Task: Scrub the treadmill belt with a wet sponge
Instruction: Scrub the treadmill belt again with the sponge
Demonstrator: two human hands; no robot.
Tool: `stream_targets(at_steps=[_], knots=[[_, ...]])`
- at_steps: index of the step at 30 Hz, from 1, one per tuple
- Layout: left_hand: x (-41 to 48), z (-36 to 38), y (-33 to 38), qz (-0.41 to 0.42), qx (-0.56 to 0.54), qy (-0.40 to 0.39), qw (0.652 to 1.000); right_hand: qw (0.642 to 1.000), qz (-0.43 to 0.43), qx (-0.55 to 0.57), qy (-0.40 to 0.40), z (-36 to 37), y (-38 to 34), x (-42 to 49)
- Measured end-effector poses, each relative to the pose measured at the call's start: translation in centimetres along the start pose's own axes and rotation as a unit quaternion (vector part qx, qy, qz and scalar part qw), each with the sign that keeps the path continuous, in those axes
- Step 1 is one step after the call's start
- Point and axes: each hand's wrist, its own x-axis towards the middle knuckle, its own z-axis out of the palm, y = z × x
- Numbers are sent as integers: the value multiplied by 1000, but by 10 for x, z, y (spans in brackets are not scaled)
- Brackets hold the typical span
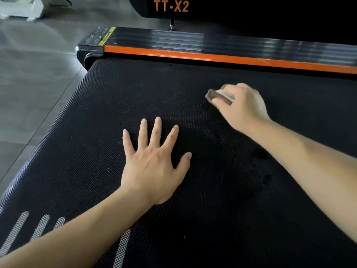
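Our right hand (239,107) grips the sponge (219,96), pressing it onto the treadmill belt (96,151). Nearer us, our left hand (154,161) rests flat, fingers spread, arm outstretched.

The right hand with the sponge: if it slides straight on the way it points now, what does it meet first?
Only bare belt lies ahead of the right hand and sponge; then, probably, the orange side rail. Depth is hard to judge.
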Motion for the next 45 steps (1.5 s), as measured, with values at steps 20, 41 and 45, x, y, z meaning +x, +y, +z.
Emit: stream_targets(at_steps=[20, 41, 45], knots=[[0, 2, 1, -6, 8, 5, 1000, 999, -48, 20, -2, -15, -12, -92], [-2, -1, 2, -11, -4, 2, 1000, 997, -75, 0, 25, -26, -27, -182], [-4, -6, 2, -13, -42, 5, 999, 997, -64, -37, 26, -39, -2, -168]])
